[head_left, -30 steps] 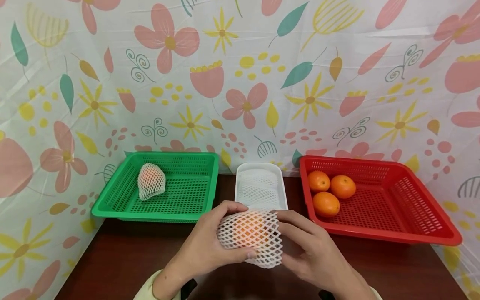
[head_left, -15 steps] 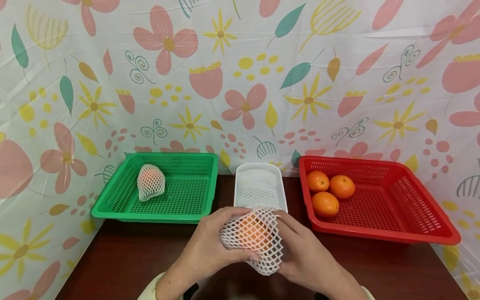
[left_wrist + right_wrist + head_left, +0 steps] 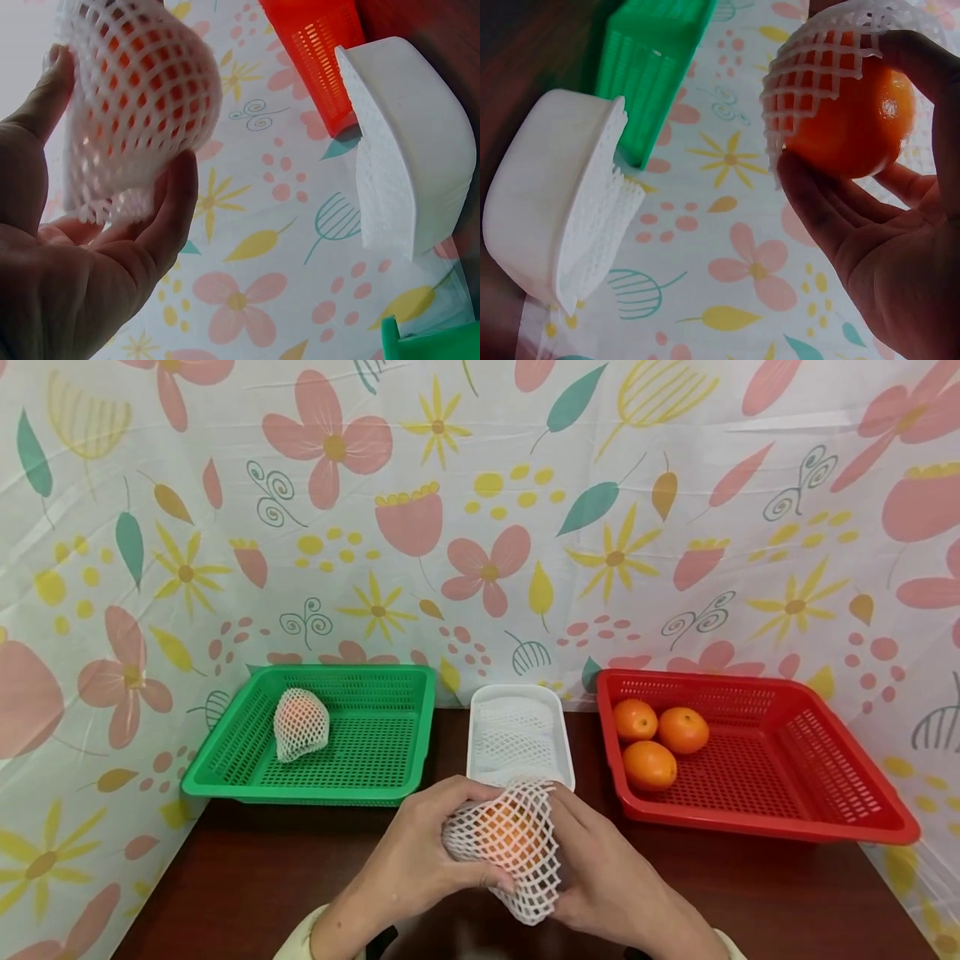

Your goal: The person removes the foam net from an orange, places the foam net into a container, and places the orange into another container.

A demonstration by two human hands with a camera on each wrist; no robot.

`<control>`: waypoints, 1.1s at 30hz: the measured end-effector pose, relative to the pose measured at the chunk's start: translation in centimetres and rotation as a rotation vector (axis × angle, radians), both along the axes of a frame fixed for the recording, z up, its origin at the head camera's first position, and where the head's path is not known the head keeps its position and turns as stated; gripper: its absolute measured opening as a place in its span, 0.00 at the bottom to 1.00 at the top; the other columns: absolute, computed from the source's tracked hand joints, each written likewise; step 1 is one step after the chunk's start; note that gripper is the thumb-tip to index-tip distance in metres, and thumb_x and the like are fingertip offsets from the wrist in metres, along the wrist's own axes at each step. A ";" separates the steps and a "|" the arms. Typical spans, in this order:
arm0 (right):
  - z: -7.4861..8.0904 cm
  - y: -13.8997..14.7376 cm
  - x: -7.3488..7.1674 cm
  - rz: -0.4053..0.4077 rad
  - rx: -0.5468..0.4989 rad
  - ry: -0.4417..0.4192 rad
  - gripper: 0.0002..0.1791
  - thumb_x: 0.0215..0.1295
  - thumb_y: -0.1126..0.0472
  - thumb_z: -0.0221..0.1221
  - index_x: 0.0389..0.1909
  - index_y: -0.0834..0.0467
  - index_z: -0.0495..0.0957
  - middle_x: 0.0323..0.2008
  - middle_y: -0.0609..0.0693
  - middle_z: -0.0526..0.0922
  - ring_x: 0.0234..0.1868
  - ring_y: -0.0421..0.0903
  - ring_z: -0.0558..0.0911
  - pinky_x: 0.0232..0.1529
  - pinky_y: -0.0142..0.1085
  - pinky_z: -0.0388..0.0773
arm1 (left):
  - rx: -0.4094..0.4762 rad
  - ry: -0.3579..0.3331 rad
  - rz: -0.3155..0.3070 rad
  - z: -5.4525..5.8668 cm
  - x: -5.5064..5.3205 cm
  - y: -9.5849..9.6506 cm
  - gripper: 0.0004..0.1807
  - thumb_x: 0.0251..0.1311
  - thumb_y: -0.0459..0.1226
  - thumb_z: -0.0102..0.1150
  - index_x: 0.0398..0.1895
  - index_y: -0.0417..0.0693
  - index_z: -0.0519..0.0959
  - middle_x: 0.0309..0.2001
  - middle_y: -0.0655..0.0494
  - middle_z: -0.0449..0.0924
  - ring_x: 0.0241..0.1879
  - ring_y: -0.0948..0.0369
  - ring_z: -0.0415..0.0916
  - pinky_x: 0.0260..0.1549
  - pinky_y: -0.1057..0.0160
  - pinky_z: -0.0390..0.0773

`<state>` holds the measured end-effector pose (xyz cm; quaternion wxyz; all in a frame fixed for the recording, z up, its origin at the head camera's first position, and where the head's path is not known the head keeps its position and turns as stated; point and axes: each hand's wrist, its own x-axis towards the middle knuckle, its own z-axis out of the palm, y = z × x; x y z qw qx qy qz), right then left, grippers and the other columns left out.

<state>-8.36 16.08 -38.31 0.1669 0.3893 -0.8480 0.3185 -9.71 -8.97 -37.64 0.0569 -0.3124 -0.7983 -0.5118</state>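
Observation:
A white foam net sleeve (image 3: pixel 536 881) covers most of an orange (image 3: pixel 847 127) held between both hands over the table front. My left hand (image 3: pixel 416 852) grips the netted fruit from the left, its thumb across the mesh and its fingers behind. From the right, my right hand (image 3: pixel 611 877) holds the orange at the sleeve's open end. In the right wrist view the bare side of the fruit shows between thumb and fingers, with mesh at the fingertips. Seen from the left wrist, the net (image 3: pixel 142 90) wraps the fruit, and its loose end hangs near the palm.
Behind the hands stands a white tray (image 3: pixel 567 760) holding flat foam nets. At left, a green basket (image 3: pixel 307 794) contains one netted fruit (image 3: pixel 302 725). A red basket (image 3: pixel 750 827) on the right holds three oranges (image 3: pixel 649 766). A patterned cloth (image 3: pixel 480 485) hangs behind.
The sleeve's loose right end has tilted downward and the netted orange has turned between the hands. My right hand has shifted slightly left, closer to the fruit. The baskets and tray stay put.

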 end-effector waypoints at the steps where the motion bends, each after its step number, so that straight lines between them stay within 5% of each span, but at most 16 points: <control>1: 0.0 0.0 0.0 -0.006 0.006 0.005 0.40 0.47 0.52 0.83 0.61 0.48 0.74 0.55 0.37 0.75 0.53 0.35 0.76 0.58 0.21 0.72 | 0.000 0.002 -0.011 0.0 0.0 0.0 0.40 0.39 0.52 0.88 0.61 0.68 0.81 0.55 0.73 0.83 0.50 0.66 0.82 0.49 0.64 0.83; 7: 0.1 -0.1 0.2 -0.030 0.046 0.025 0.40 0.48 0.45 0.81 0.59 0.49 0.73 0.53 0.37 0.73 0.51 0.34 0.74 0.56 0.21 0.71 | -0.017 0.013 -0.045 0.1 -0.2 -0.4 0.37 0.40 0.50 0.87 0.59 0.70 0.83 0.53 0.73 0.84 0.50 0.66 0.83 0.49 0.65 0.83; 14: 0.2 0.3 0.2 -0.042 0.079 0.042 0.41 0.48 0.43 0.81 0.61 0.49 0.74 0.62 0.42 0.74 0.59 0.39 0.75 0.63 0.24 0.71 | -0.013 0.117 -0.076 0.1 -0.5 -0.7 0.33 0.47 0.46 0.84 0.60 0.61 0.84 0.53 0.65 0.85 0.51 0.65 0.83 0.49 0.63 0.83; 22: 0.1 0.7 0.3 -0.069 0.128 0.042 0.43 0.39 0.47 0.84 0.59 0.47 0.76 0.65 0.43 0.73 0.62 0.41 0.75 0.58 0.41 0.82 | -0.001 0.054 -0.075 0.1 -0.7 -1.2 0.18 0.56 0.44 0.79 0.51 0.66 0.88 0.45 0.71 0.85 0.44 0.66 0.83 0.43 0.64 0.85; 33: 0.3 1.1 0.4 -0.079 0.136 0.035 0.43 0.38 0.52 0.83 0.59 0.50 0.74 0.65 0.44 0.71 0.61 0.40 0.74 0.57 0.35 0.80 | -0.019 0.080 0.002 0.4 -0.9 -1.2 0.08 0.62 0.42 0.78 0.40 0.67 0.88 0.39 0.72 0.85 0.35 0.67 0.80 0.31 0.66 0.81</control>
